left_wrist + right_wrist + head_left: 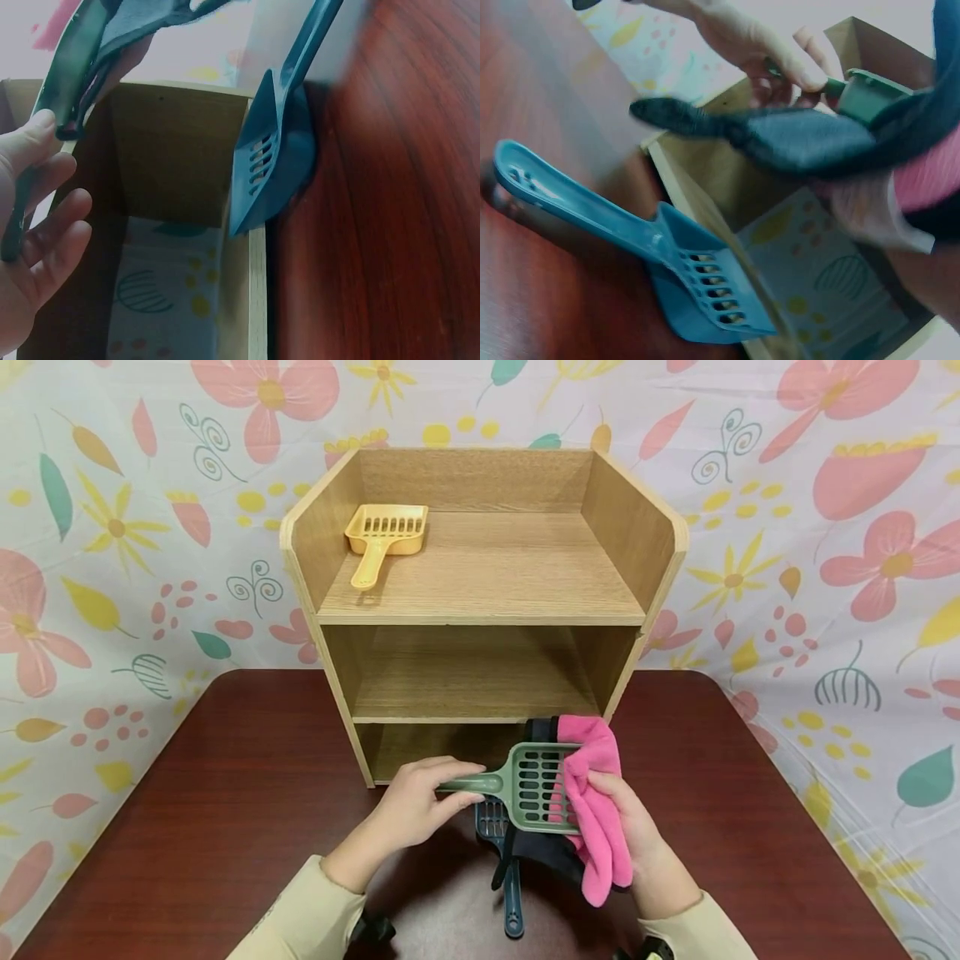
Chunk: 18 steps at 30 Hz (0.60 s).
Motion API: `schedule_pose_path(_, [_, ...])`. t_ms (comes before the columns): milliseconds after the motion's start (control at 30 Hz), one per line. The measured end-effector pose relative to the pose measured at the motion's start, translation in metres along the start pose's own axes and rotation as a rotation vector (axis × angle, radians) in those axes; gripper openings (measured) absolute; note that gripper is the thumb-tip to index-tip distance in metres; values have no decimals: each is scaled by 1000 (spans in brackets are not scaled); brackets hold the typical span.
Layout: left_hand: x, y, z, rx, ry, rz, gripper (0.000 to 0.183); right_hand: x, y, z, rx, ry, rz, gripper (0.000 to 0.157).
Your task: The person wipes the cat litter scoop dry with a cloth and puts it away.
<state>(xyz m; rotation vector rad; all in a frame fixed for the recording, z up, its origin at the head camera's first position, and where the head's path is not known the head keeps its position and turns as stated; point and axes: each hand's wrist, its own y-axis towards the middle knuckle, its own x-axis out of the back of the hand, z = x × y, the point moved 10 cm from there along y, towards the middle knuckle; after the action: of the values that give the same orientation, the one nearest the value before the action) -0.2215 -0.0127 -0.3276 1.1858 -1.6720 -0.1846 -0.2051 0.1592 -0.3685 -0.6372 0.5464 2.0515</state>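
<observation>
My left hand (420,802) pinches the handle of a green slotted litter scoop (504,785), which is held up in front of the shelf unit with its head to the right. A pink and black cloth (600,814) is gripped in my right hand (645,843) and folded over the scoop's right edge. The cloth's black part hangs behind and below the scoop head. Underneath, a dark blue litter scoop (512,897) lies on the table, its head partly hidden in the head view; the right wrist view shows its slotted blue head (705,277) against the shelf's front edge.
A wooden shelf unit (480,618) with three levels stands at the back of the dark red table (210,793). On its top level, at the left, rests a yellow litter scoop (371,564). A flower-patterned curtain (870,635) hangs behind.
</observation>
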Motion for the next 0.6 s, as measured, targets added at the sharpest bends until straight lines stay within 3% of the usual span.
schedule_pose_path(133, [6, 0, 1, -18, 54, -25, 29, 23, -1, 14, 109, -321, -282, 24])
schedule_pose_path(267, [13, 1, -4, -80, 104, -66, 30, 31, -5, 31, 242, -508, -483, 38])
schedule_pose_path(467, [20, 3, -10, -129, 128, -145, 32, 35, -22, 47, 421, -551, -800, 34])
schedule_pose_path(600, [21, 1, -9, -123, 108, -201, 30, 32, -30, 55, 576, -516, -905, 35])
